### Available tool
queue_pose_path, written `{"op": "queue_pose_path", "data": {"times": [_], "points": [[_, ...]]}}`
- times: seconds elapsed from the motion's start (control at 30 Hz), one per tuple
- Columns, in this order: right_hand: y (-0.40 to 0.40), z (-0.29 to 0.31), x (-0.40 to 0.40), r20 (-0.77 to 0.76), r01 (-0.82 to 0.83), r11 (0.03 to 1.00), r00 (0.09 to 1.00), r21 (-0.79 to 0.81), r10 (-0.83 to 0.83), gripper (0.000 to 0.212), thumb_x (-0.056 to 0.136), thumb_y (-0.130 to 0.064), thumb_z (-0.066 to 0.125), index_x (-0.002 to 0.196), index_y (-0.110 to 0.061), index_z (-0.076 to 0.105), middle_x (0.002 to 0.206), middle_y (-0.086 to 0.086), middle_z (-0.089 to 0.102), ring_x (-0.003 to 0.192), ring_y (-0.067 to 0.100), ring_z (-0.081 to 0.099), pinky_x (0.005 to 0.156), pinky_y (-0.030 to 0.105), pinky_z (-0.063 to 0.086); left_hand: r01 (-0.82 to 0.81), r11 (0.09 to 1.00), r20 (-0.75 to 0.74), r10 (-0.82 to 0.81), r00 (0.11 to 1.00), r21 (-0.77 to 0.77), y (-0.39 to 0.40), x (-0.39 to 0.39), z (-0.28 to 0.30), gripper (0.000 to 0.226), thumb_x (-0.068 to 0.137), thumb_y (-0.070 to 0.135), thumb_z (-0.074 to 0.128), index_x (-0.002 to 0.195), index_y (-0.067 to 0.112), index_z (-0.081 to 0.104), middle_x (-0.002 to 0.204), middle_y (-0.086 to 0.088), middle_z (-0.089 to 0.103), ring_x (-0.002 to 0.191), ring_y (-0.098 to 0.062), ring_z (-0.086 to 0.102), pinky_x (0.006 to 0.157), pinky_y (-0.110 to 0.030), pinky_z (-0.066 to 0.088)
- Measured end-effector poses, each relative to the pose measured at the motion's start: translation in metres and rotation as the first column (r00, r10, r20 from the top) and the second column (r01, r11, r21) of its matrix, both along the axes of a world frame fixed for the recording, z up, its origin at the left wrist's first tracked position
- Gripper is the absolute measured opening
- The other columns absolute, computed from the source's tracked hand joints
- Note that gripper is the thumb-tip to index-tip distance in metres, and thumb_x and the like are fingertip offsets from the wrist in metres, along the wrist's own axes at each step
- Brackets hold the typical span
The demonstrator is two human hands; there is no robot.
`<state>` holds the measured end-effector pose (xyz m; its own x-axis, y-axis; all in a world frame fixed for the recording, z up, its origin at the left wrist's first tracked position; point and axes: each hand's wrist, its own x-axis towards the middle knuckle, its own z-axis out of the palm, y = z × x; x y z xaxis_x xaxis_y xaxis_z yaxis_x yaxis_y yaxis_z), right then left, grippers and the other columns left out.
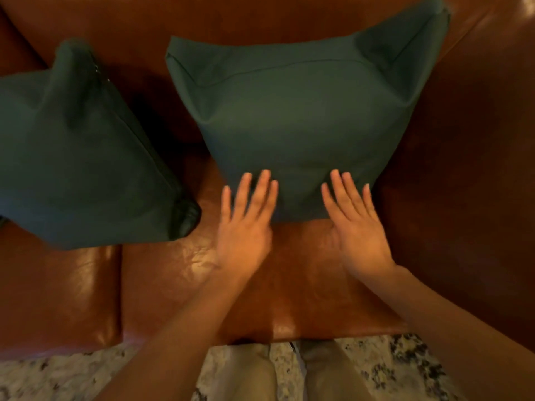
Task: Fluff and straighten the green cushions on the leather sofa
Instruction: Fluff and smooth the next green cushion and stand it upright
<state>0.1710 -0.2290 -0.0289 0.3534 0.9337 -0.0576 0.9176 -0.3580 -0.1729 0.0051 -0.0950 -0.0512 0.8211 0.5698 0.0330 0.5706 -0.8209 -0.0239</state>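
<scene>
**Both my hands flat at the bottom of the right-side green cushion**

My left hand (246, 227) is spread open, fingers straight and slightly apart, palm down. Fingertips lie over the lower left edge of the nearer green cushion (295, 120); the palm and heel hang over the leather seat. Holds nothing, nothing curled. Whether the fingers actually press into the fabric or just hover on it I cannot tell, the hand is a bit blurred.

My right hand (356, 227) is the same: open, fingers straight and fanned, tips on the lower right part of that cushion's front face, palm over the seat below it. No grip, no pinch. Thumb is hard to make out.

That cushion stands upright against the sofa back, in the corner by the armrest, bottom edge on the seat. Its top two corners poke up like ears, and a seam line runs across near the top. The face between my hands looks a little dented.

The second green cushion (78, 157) sits to the left, apart from the first, tilted, one corner pointing up and a zip seam running down its right side. Its lower right corner is near my left hand, not touching.

The leather sofa (179, 285) is brown and shiny, with a seam between two seat pads at left. Below the front edge: speckled rug (405, 363) and my beige trouser legs (246, 371).
</scene>
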Motion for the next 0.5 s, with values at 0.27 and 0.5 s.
{"op": "queue_pose_path", "data": {"times": [0.27,0.5], "points": [[0.0,0.019,-0.041,-0.333,0.142,0.986,0.937,0.081,-0.108,0.039,0.079,-0.018,0.051,0.116,-0.017,0.064,0.117,0.002,0.062,0.113,0.026,0.057,0.096,0.041,0.043,0.119,0.9,-0.018,-0.139,0.99,-0.419,-0.014,-0.008,0.021,0.028,0.077,0.026,0.053,0.1,0.017,0.066,0.1,-0.006,0.066,0.093,-0.031,0.064,0.079,-0.039,0.049],[0.051,0.007,0.037,-0.375,0.269,0.915,0.849,-0.299,-0.372,0.023,0.086,-0.017,0.056,0.093,-0.023,0.077,0.102,0.006,0.074,0.1,0.03,0.067,0.088,0.037,0.053,-0.118,0.79,-0.121,0.055,0.991,-0.601,0.052,0.048,0.014,0.024,0.084,0.025,0.051,0.097,0.027,0.071,0.1,-0.004,0.073,0.097,-0.031,0.067,0.079,-0.041,0.056]]}}
